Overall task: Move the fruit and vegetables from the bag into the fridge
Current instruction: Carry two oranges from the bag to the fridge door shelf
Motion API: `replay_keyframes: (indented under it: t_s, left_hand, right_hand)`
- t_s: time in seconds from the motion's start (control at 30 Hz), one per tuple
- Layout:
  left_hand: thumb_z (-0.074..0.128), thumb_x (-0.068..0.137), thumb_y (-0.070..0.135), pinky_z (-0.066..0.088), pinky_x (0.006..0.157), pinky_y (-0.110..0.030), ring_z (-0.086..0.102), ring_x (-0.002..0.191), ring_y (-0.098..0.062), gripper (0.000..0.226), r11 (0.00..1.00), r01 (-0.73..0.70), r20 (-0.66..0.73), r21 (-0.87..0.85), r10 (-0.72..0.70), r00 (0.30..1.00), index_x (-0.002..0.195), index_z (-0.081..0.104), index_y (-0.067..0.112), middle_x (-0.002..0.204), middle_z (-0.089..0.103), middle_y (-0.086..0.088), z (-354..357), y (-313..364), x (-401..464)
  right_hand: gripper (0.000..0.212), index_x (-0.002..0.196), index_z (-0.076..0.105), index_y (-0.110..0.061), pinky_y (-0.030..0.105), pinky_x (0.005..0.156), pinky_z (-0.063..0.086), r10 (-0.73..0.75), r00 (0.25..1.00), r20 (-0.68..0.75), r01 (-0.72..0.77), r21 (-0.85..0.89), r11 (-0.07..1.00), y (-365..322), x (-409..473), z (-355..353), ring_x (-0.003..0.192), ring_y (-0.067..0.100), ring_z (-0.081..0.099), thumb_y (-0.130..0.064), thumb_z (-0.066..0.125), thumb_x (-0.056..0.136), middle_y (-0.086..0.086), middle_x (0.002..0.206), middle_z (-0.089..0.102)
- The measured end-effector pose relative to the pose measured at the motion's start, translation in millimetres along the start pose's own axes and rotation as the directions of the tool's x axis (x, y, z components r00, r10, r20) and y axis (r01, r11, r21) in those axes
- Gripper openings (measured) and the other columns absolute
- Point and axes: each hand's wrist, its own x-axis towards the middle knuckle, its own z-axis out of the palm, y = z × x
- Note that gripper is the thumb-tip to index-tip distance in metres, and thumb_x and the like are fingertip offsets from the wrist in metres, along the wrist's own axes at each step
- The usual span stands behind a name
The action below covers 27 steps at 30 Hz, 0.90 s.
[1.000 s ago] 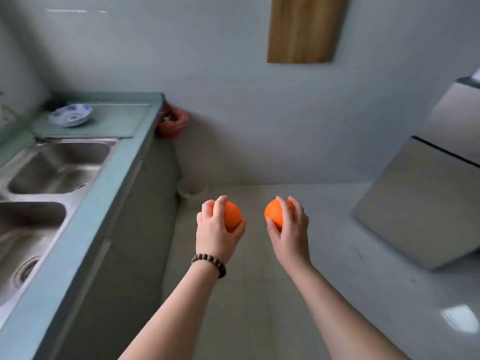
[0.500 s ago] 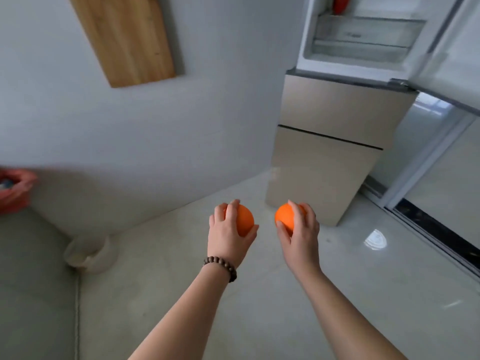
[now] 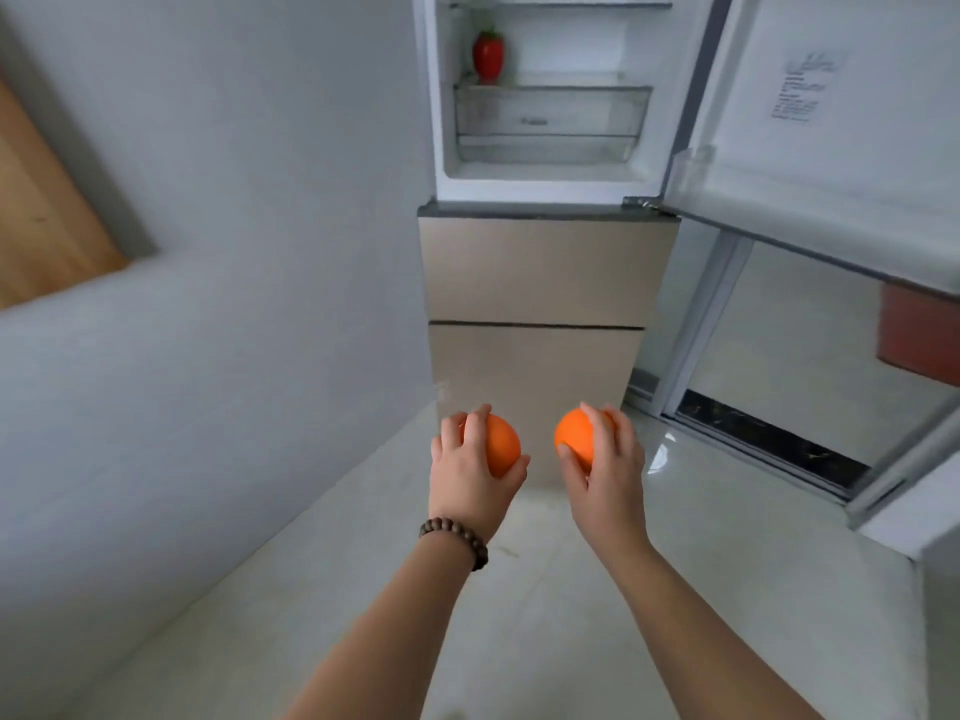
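Orange fruit, left: an orange (image 3: 502,445) is sitting in the left hand (image 3: 470,475), fingers curling over its top and left side, thumb pressing beneath; its right half is showing bare.
Orange fruit, right: a second orange (image 3: 575,438) is sitting in the right hand (image 3: 602,472), fingers wrapping over its top and right side, thumb lying along its lower edge; its left half is showing bare.
Left hand: it is closing round its orange in a cupped grip, back of the hand facing the camera, with a dark beaded bracelet (image 3: 457,538) circling the wrist.
Right hand: it is closing round its orange in the same cupped way, with the wrist bare.
Spacing: the two oranges are hanging side by side at the same height, near each other but not touching, with pale floor (image 3: 727,589) showing between and below them.
Fridge: the fridge (image 3: 540,272) is standing straight ahead of both hands and beyond them, its beige lower drawer fronts rising just past the fingertips.
Upper compartment: it is standing open well above the hands, showing clear shelves and a clear drawer (image 3: 550,111).
Fridge door: the white door (image 3: 841,122) is swinging out above and to the right of the right hand.
Red item: a strawberry-shaped red thing (image 3: 488,55) is standing on a shelf, high above the left hand.
Wall: a grey wall (image 3: 234,226) is running along to the left of the left hand.
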Motion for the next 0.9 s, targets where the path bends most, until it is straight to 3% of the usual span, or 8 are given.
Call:
replay_keyframes:
  t_s: [0.1,0.2,0.33,0.6,0.77,0.9]
  left_hand:
    - [0.07,0.076,0.042,0.042,0.093,-0.033,0.04,0.115,-0.023,0.07,0.994,-0.104,0.037,-0.045,0.106,0.994,0.136,0.038,0.025,0.133,0.038,0.0,0.9,8.0,59.1]
    - [0.071,0.076,0.041,0.042,0.093,-0.034,0.041,0.114,-0.024,0.07,0.98,-0.178,0.046,-0.09,0.183,0.982,0.135,0.038,0.024,0.133,0.038,-0.001,2.6,19.5,110.8]
    - [0.07,0.077,0.043,0.039,0.091,-0.03,0.039,0.118,-0.022,0.071,0.948,-0.269,0.061,-0.17,0.283,0.957,0.136,0.036,0.025,0.135,0.036,0.0,10.0,37.4,166.3]
    - [0.071,0.077,0.041,0.045,0.096,-0.038,0.043,0.115,-0.021,0.068,0.85,-0.4,0.104,-0.344,0.458,0.883,0.134,0.037,0.027,0.134,0.034,0.0,61.6,92.9,254.5]
    - [0.071,0.079,0.036,0.047,0.092,-0.03,0.045,0.11,-0.018,0.071,0.76,-0.463,0.091,-0.457,0.558,0.825,0.138,0.033,0.034,0.137,0.023,-0.001,95.9,135.8,310.9]
    - [0.071,0.08,0.032,0.038,0.088,-0.015,0.042,0.107,-0.012,0.071,0.68,-0.523,0.067,-0.514,0.64,0.765,0.14,0.032,0.032,0.138,0.022,-0.002,120.2,174.3,363.2]
  right_hand:
    - [0.048,0.135,0.043,-0.019,0.038,0.098,0.037,0.037,0.995,-0.094,-0.039,-0.023,0.999,-5.4,48.3,10.2,0.126,0.033,0.034,-0.024,0.059,0.089,0.012,0.143,0.033]
    - [0.048,0.134,0.045,-0.018,0.036,0.1,0.032,0.054,0.98,-0.19,-0.064,-0.046,0.997,-6.6,87.0,11.7,0.126,0.035,0.035,-0.029,0.056,0.088,0.013,0.143,0.034]
    - [0.048,0.136,0.04,-0.022,0.041,0.098,0.039,0.051,0.96,-0.275,-0.079,-0.092,0.993,-3.8,125.4,3.8,0.129,0.031,0.032,-0.029,0.056,0.09,0.009,0.146,0.03]
    - [0.049,0.135,0.041,-0.022,0.034,0.098,0.037,0.026,0.903,-0.429,-0.108,-0.168,0.98,13.0,203.9,-17.5,0.128,0.028,0.036,-0.035,0.053,0.089,0.008,0.145,0.03]
    - [0.048,0.133,0.043,-0.023,0.025,0.095,0.032,0.028,0.834,-0.551,-0.129,-0.146,0.981,34.8,267.0,-30.8,0.129,0.025,0.036,-0.035,0.051,0.087,0.006,0.145,0.03]
    - [0.049,0.133,0.042,-0.028,0.023,0.093,0.036,0.028,0.786,-0.617,-0.114,-0.101,0.988,53.7,322.5,-42.1,0.128,0.021,0.037,-0.033,0.056,0.086,0.0,0.145,0.03]
